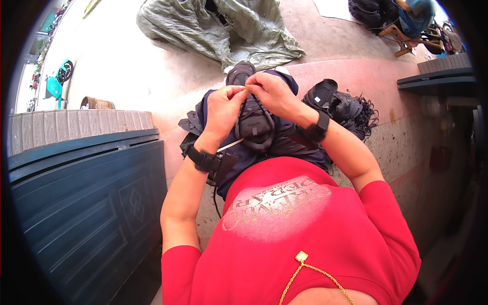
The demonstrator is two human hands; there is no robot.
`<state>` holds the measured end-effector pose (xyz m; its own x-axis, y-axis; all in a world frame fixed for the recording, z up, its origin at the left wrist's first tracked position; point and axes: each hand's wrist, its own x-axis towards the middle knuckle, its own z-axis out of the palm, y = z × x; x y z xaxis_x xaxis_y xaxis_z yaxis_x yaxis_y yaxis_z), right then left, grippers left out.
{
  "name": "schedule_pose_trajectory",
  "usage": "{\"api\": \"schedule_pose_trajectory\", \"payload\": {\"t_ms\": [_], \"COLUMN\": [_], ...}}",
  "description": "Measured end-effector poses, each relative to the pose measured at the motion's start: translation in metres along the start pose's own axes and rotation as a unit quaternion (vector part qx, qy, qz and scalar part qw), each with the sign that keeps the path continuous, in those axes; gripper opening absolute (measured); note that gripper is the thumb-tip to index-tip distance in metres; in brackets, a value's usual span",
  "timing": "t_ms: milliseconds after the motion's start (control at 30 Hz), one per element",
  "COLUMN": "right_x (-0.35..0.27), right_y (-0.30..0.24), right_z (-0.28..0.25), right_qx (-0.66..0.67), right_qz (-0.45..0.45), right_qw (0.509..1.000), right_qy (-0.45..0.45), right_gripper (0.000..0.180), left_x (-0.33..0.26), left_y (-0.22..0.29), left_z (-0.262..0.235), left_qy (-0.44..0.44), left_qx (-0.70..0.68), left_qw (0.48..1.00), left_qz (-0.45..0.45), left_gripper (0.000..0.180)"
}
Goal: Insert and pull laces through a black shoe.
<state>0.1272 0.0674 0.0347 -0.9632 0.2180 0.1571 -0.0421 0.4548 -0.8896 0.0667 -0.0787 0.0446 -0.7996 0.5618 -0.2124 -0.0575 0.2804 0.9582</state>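
A black lace-up shoe (255, 126), perhaps only its upper, lies across my lap on dark trousers. Above it my left hand (224, 109) is closed, thumb and forefinger pinched together. My right hand (274, 94) meets it fingertip to fingertip, also in a pinch. Thin black lace strands run from the shoe up toward both hands; what sits right between the fingertips is tiny and mostly hidden. Just beyond the hands is another black shoe part (241, 72). A thin pale strip (230, 146) pokes out near my left wrist.
Black shoe pieces (325, 94) are heaped right of my legs, with tangled black laces (363, 119) beside them. Ahead lies a crumpled grey-green sheet (188, 30). A dark blue panelled door (86, 203) flanks my left. Farther off are a turquoise scooter (55, 87) and a wooden chair (399, 39).
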Motion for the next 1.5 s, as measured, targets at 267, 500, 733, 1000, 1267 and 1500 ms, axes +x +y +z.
{"api": "schedule_pose_trajectory", "payload": {"t_ms": [267,500,733,1000,1267,1500], "right_x": [-0.004,-0.059,-0.065,-0.017,-0.009,0.035], "right_y": [0.051,0.055,0.048,0.113,0.112,0.059], "right_z": [-0.02,-0.033,-0.012,0.0,0.051,0.05], "right_qx": [0.056,0.085,-0.023,0.105,0.29,0.372], "right_qz": [0.105,0.272,0.214,0.414,0.555,0.465], "right_qw": [0.987,0.957,0.971,0.894,0.757,0.781], "right_qy": [0.106,-0.056,-0.101,-0.131,-0.185,-0.189], "right_gripper": [0.029,0.027,0.029,0.04,0.036,0.015], "left_x": [-0.006,-0.068,-0.074,-0.059,-0.036,-0.023], "left_y": [-0.037,-0.076,-0.078,-0.087,-0.046,0.001], "left_z": [-0.029,-0.01,0.008,-0.018,-0.114,-0.209], "left_qy": [0.077,0.005,0.048,0.023,0.031,0.155], "left_qx": [0.264,0.443,0.513,0.199,-0.197,-0.312], "left_qw": [0.959,0.889,0.849,0.973,0.958,0.926], "left_qz": [0.07,0.116,0.114,-0.116,-0.205,-0.145], "left_gripper": [0.019,0.025,0.032,0.028,0.017,0.011]}}
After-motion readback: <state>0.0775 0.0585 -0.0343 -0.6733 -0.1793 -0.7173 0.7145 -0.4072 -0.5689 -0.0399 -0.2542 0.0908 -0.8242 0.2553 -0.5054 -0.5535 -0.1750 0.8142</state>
